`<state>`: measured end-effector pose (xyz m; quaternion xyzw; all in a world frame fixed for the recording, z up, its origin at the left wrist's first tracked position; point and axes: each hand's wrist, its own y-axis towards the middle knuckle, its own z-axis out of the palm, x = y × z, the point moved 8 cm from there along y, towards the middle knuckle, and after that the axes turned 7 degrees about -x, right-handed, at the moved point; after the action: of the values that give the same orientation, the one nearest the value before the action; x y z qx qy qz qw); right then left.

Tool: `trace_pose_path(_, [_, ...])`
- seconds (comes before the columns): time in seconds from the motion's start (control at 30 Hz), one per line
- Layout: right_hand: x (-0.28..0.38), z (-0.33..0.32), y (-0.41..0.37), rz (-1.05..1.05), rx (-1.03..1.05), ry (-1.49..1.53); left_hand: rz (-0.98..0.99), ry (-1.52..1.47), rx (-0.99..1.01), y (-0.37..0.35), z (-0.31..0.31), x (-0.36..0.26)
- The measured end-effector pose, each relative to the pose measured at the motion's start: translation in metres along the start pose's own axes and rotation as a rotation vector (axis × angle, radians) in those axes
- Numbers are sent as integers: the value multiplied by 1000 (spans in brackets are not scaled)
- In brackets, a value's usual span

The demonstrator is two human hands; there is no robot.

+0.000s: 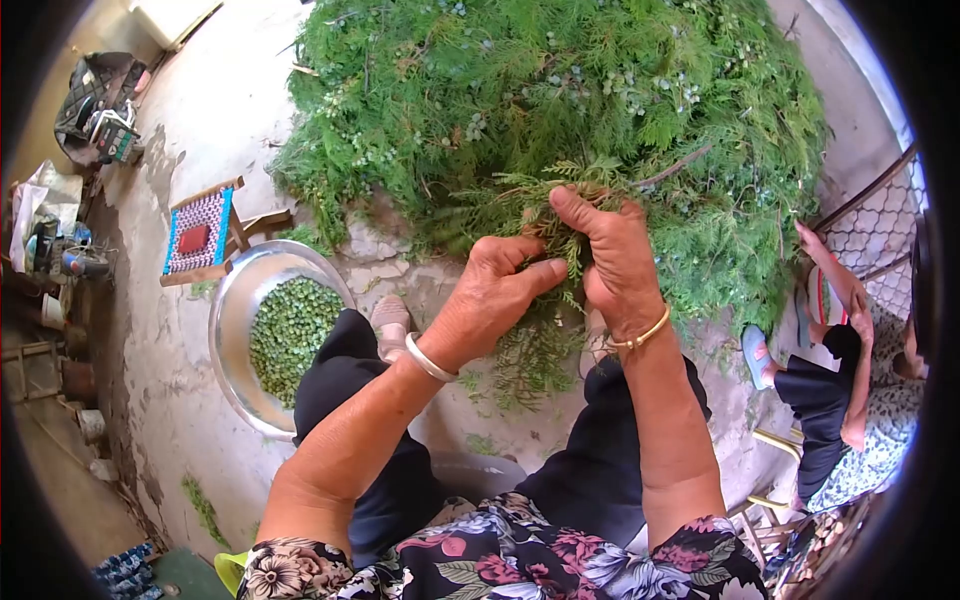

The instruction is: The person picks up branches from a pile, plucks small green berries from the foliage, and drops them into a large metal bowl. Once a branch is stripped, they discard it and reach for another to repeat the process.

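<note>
A green conifer sprig (575, 180) with flat, scaly leaves is held in front of me, over the edge of a big heap of cut branches (560, 75). My right hand (615, 255) is closed round its stem, thumb pointing up. Beside it, my left hand (500, 295) pinches at the foliage with thumb and forefinger; whether a berry sits in that pinch is hidden. Part of the sprig hangs down below both hands. To the left of my knee stands a wide metal basin (232, 330), and small round green berries (295, 335) cover its bottom.
A low woven stool (200, 237) with a red object on it stands behind the basin. At right sits another person (825, 390), one hand at the heap's edge, near wire mesh (885, 235). Tools and containers (75, 250) line the left wall. Loose greenery (205, 510) lies on the concrete.
</note>
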<state>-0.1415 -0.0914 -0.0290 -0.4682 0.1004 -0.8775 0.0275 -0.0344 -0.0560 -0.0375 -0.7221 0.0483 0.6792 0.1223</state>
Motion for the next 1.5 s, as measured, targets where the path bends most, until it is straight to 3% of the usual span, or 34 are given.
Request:
trace_pose_path(0.03, [3,-3,0,-12,-41,-49,-8,-295,-11,0,7,2])
trace_pose_path(0.07, [4,-5,2,-15,-45,-50,-8,-297,-6,-1,9,2])
trace_pose_path(0.13, [7,-21,8,-27,-195,10,-185,-507,10,-3,14,14])
trace_pose_path(0.2, [15,-30,12,10,-207,-47,-252,-502,75,-5,14,21])
trace_pose_path(0.27, [18,-44,17,49,-277,90,-316,-494,136,-7,18,24])
trace_pose_path(0.37, [24,-57,23,70,-278,168,-306,-365,-30,-4,5,26])
trace_pose_path(0.43, [26,-59,25,81,-267,215,-203,-375,-229,5,-19,25])
trace_pose_path(0.47, [26,-62,26,82,-269,216,-206,-375,-230,7,-23,25])
trace_pose_path(0.57, [24,-63,23,150,-229,246,27,-275,-352,16,-48,-2])
trace_pose_path(0.7, [5,-37,16,212,-146,186,177,-210,-262,16,-31,-28])
trace_pose_path(0.77, [-3,-23,14,187,-54,192,314,22,-191,15,-11,-20])
trace_pose_path(0.8, [-7,-21,13,191,-55,191,310,21,-193,13,-7,-19])
trace_pose_path(0.87, [-17,-17,10,254,-43,262,263,419,-224,8,3,-13])
trace_pose_path(0.9, [-20,-17,11,282,8,255,349,344,-324,7,-1,-15])
trace_pose_path(0.93, [-18,-18,12,300,4,258,331,349,-328,10,-7,-14])
trace_pose_path(1.0, [-11,-21,10,318,30,-80,336,453,-272,17,-19,-18])
trace_pose_path(1.07, [-5,-26,13,276,7,-142,498,620,-433,10,-40,-42])
trace_pose_path(1.17, [-2,-35,19,266,-3,-225,412,449,-556,2,-81,-45])
trace_pose_path(1.23, [3,-42,23,256,-16,-195,487,400,-635,-10,-114,-50])
trace_pose_path(1.27, [5,-46,24,248,-24,-167,476,222,-641,-15,-128,-50])
trace_pose_path(1.43, [9,-41,21,215,71,-201,265,838,-810,-73,-215,-56])
trace_pose_path(1.5, [8,-44,22,264,85,-206,249,847,-812,-110,-246,-34])
